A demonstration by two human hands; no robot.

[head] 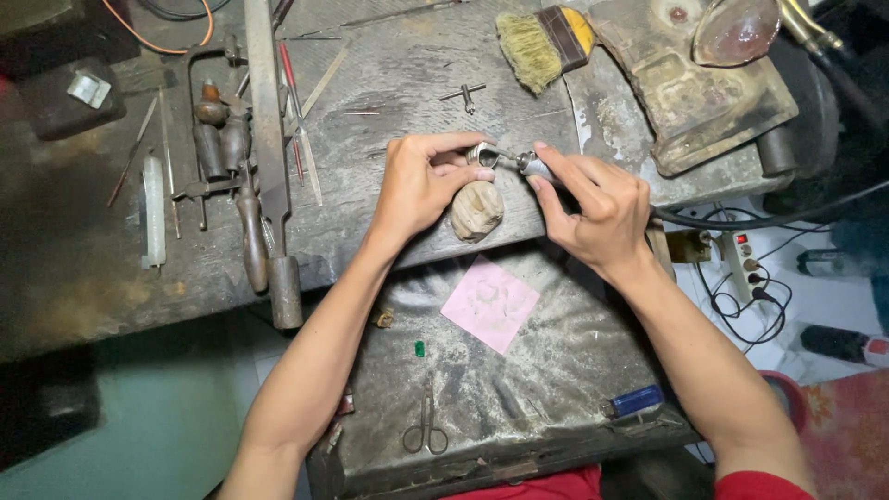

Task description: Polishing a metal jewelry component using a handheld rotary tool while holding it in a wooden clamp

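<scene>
2 hands meet at the workbench (389, 83) front edge. Left hand (421, 185) pinches a small metal ring (482, 155) against the wooden bench peg (477, 210); right hand (602, 208) grips a rotary handpiece (535, 167). Risk: the tip could skid onto fingers, since the ring is held by fingertips alone.

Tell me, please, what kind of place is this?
Probably a jeweller's or metalworker's workbench: files and a saw frame lie on the worn bench, and the right hand holds a corded rotary handpiece to a small ring.
</scene>
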